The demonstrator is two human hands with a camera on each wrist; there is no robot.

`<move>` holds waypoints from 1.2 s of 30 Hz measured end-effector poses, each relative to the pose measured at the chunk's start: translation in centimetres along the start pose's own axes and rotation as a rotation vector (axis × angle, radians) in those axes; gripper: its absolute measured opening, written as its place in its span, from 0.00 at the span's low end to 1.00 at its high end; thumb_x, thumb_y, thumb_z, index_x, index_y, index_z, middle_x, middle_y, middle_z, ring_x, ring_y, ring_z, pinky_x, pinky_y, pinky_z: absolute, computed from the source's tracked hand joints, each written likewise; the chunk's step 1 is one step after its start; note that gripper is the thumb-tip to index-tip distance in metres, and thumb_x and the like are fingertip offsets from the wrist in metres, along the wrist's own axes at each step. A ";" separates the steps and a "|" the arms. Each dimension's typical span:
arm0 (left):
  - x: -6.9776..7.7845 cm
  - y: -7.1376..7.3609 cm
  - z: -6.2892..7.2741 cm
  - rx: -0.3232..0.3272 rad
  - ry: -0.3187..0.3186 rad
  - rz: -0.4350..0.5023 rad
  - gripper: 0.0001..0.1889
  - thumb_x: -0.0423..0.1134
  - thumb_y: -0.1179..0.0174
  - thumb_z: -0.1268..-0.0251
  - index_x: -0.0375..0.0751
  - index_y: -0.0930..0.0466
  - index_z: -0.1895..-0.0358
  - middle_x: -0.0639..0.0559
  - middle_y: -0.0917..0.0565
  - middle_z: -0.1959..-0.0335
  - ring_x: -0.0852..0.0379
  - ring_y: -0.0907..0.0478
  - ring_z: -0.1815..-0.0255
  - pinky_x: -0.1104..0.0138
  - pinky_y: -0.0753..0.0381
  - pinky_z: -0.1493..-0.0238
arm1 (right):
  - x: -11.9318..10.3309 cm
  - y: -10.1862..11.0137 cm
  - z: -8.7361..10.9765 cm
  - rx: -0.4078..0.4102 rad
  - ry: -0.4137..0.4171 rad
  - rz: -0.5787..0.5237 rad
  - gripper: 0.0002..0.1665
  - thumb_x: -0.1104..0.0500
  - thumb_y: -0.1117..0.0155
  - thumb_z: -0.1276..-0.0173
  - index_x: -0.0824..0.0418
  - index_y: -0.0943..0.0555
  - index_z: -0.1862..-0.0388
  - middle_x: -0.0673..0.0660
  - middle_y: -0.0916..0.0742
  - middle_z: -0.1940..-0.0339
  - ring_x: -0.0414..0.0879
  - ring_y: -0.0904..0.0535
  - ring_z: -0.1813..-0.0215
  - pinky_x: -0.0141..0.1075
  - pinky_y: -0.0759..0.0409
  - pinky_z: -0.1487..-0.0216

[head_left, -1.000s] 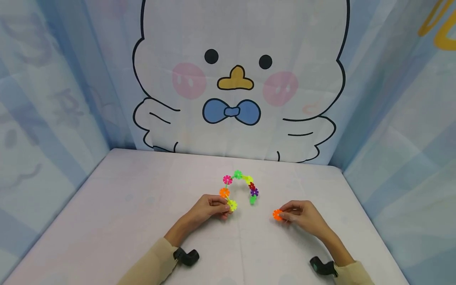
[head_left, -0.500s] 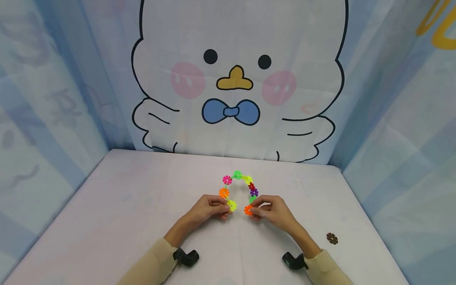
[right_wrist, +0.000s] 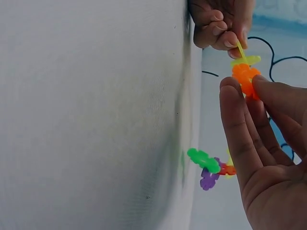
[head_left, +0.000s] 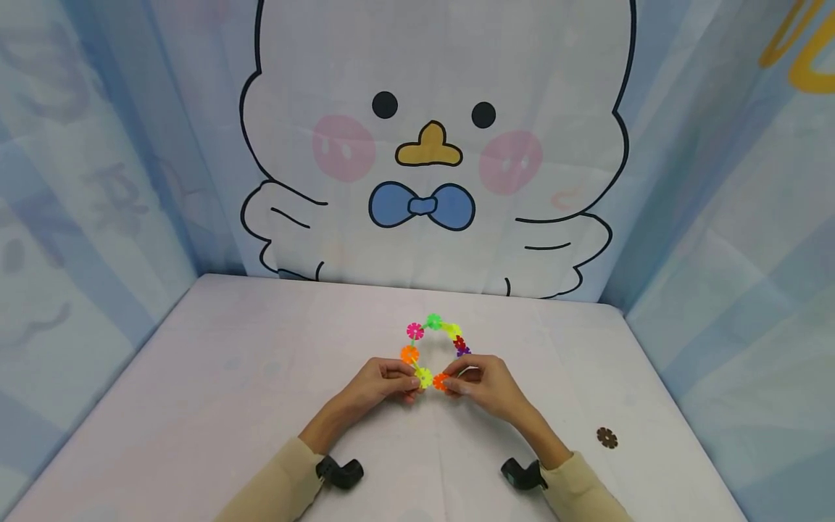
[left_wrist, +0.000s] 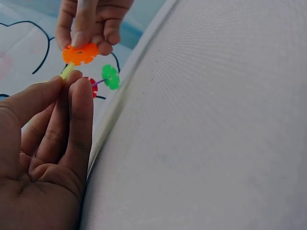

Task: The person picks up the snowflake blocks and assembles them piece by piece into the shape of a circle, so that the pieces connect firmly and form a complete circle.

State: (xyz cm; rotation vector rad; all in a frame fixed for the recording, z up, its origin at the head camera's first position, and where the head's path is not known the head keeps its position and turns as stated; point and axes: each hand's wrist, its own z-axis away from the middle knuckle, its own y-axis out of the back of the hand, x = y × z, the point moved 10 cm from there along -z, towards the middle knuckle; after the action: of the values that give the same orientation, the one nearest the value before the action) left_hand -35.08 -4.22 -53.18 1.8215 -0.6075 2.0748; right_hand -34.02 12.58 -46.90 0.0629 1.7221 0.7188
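In the head view, my left hand (head_left: 381, 380) pinches a yellow snowflake disc (head_left: 424, 378) at one end of a curved chain of slotted plastic discs. The chain runs through an orange disc (head_left: 409, 354), a pink disc (head_left: 414, 331), a green disc (head_left: 434, 321), another yellow one (head_left: 453, 330), a red disc (head_left: 459, 342) and a purple disc (head_left: 463, 351). My right hand (head_left: 485, 380) pinches a loose orange disc (right_wrist: 245, 79) between thumb and fingers. Its edge meets the held yellow disc; whether their slots interlock, I cannot tell. The chain's far green disc (right_wrist: 204, 160) shows in the right wrist view.
A brown disc (head_left: 607, 438) lies on the white table (head_left: 261, 391), right of my right forearm. Black wrist cameras (head_left: 339, 473) sit on both sleeves. A curtain with a cartoon figure (head_left: 430, 246) hangs behind the table's back edge.
My right hand has moved left, carrying the orange disc to the held yellow disc. It now covers the chain's green end, and the brown disc has come into sight. My left hand stays put.
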 end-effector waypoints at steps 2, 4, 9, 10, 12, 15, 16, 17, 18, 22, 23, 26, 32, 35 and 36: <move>0.0 0.0 0.0 0.000 -0.001 0.002 0.13 0.33 0.33 0.27 0.25 0.16 0.49 0.40 0.07 0.60 0.60 0.11 0.66 0.67 0.07 0.56 | 0.0 0.0 0.0 0.010 0.003 0.020 0.07 0.64 0.25 0.31 0.64 0.11 0.55 0.62 0.07 0.60 0.43 0.09 0.64 0.30 0.09 0.58; 0.0 0.0 0.0 0.001 -0.002 0.004 0.12 0.33 0.33 0.27 0.25 0.16 0.49 0.41 0.07 0.61 0.60 0.11 0.66 0.67 0.07 0.56 | 0.0 0.0 0.1 0.012 0.012 0.032 0.07 0.64 0.25 0.31 0.64 0.11 0.55 0.62 0.07 0.60 0.42 0.09 0.64 0.29 0.10 0.58; 0.0 -0.1 0.0 0.004 -0.004 0.008 0.12 0.33 0.33 0.27 0.25 0.16 0.49 0.45 0.07 0.63 0.61 0.11 0.66 0.68 0.08 0.56 | 0.1 -0.1 0.1 0.017 0.026 0.055 0.07 0.63 0.25 0.31 0.63 0.11 0.56 0.61 0.07 0.60 0.42 0.09 0.64 0.28 0.11 0.58; 0.1 -0.1 0.1 0.002 -0.006 0.009 0.12 0.33 0.33 0.27 0.25 0.16 0.49 0.45 0.07 0.63 0.61 0.11 0.66 0.68 0.08 0.56 | 0.0 -0.1 0.1 0.022 0.027 0.063 0.07 0.63 0.25 0.31 0.63 0.11 0.56 0.61 0.07 0.60 0.43 0.10 0.64 0.27 0.11 0.58; 0.1 -0.2 0.1 0.000 -0.010 0.009 0.12 0.33 0.33 0.27 0.25 0.16 0.49 0.45 0.07 0.63 0.61 0.11 0.67 0.68 0.08 0.56 | -0.1 0.0 0.2 0.030 0.026 0.076 0.07 0.63 0.24 0.31 0.63 0.11 0.56 0.60 0.07 0.61 0.43 0.10 0.64 0.27 0.12 0.58; 0.2 -0.2 0.1 -0.001 -0.015 0.008 0.12 0.32 0.33 0.27 0.24 0.16 0.50 0.44 0.07 0.63 0.61 0.11 0.67 0.68 0.08 0.57 | -0.2 0.1 0.2 0.045 0.034 0.091 0.07 0.62 0.23 0.32 0.62 0.11 0.56 0.59 0.07 0.62 0.44 0.10 0.64 0.27 0.12 0.58; 0.2 -0.2 0.1 -0.001 -0.015 0.007 0.12 0.32 0.33 0.27 0.24 0.16 0.50 0.44 0.07 0.63 0.61 0.11 0.67 0.68 0.08 0.56 | -0.2 0.1 0.1 0.050 0.037 0.093 0.07 0.62 0.23 0.32 0.62 0.11 0.57 0.59 0.07 0.62 0.44 0.10 0.63 0.27 0.12 0.58; 0.2 -0.2 0.0 0.000 -0.014 0.007 0.12 0.32 0.33 0.27 0.24 0.16 0.50 0.44 0.07 0.63 0.61 0.11 0.67 0.68 0.08 0.56 | -0.2 0.0 0.1 0.053 0.043 0.093 0.07 0.62 0.23 0.33 0.62 0.11 0.57 0.58 0.07 0.62 0.43 0.10 0.63 0.28 0.12 0.58; 0.1 -0.1 0.0 0.001 -0.014 0.007 0.12 0.33 0.33 0.27 0.24 0.16 0.50 0.45 0.07 0.64 0.61 0.11 0.67 0.68 0.08 0.56 | -0.2 0.0 0.1 0.058 0.049 0.094 0.07 0.62 0.22 0.33 0.61 0.11 0.57 0.58 0.07 0.62 0.43 0.11 0.63 0.28 0.12 0.58; 0.1 -0.1 0.0 0.005 -0.011 0.005 0.12 0.33 0.33 0.27 0.25 0.16 0.50 0.45 0.07 0.64 0.61 0.11 0.67 0.69 0.08 0.56 | -0.5 0.0 0.2 0.084 0.067 0.105 0.08 0.63 0.20 0.36 0.60 0.11 0.59 0.57 0.07 0.63 0.39 0.11 0.65 0.28 0.11 0.58; 0.0 0.0 0.0 0.007 -0.010 0.003 0.12 0.33 0.33 0.27 0.25 0.16 0.50 0.45 0.07 0.64 0.61 0.11 0.67 0.69 0.08 0.56 | -0.5 0.0 0.2 0.091 0.069 0.108 0.08 0.63 0.20 0.36 0.59 0.11 0.59 0.56 0.07 0.64 0.38 0.12 0.65 0.28 0.11 0.58; 0.0 0.0 -0.1 0.010 -0.013 -0.008 0.12 0.33 0.33 0.27 0.25 0.16 0.50 0.44 0.07 0.64 0.61 0.12 0.68 0.69 0.08 0.56 | -0.7 0.1 0.2 0.103 0.068 0.114 0.08 0.64 0.20 0.37 0.58 0.10 0.60 0.55 0.07 0.63 0.36 0.12 0.66 0.29 0.10 0.59; 0.1 0.0 0.0 0.003 -0.020 -0.020 0.13 0.33 0.34 0.26 0.24 0.16 0.49 0.46 0.07 0.64 0.61 0.12 0.68 0.70 0.09 0.57 | -0.7 0.0 0.2 0.112 0.069 0.116 0.08 0.65 0.19 0.38 0.58 0.10 0.61 0.54 0.07 0.63 0.36 0.12 0.65 0.28 0.11 0.59; 0.1 0.0 0.0 0.002 -0.021 -0.015 0.12 0.33 0.34 0.27 0.24 0.16 0.49 0.46 0.07 0.64 0.62 0.13 0.68 0.70 0.09 0.57 | -0.8 0.0 0.2 0.118 0.081 0.114 0.08 0.65 0.20 0.38 0.59 0.10 0.61 0.57 0.07 0.63 0.38 0.11 0.65 0.28 0.10 0.59; 0.1 0.0 0.0 0.003 -0.021 -0.013 0.12 0.33 0.34 0.27 0.24 0.16 0.49 0.46 0.07 0.64 0.62 0.13 0.68 0.70 0.09 0.57 | -0.8 0.0 0.2 0.120 0.082 0.111 0.08 0.65 0.20 0.38 0.59 0.10 0.61 0.56 0.07 0.63 0.38 0.11 0.65 0.28 0.10 0.59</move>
State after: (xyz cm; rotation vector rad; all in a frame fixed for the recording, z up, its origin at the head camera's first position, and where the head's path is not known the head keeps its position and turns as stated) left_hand -35.12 -4.19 -53.11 1.8465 -0.5968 2.0510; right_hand -33.60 12.33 -46.21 0.2163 1.8507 0.7067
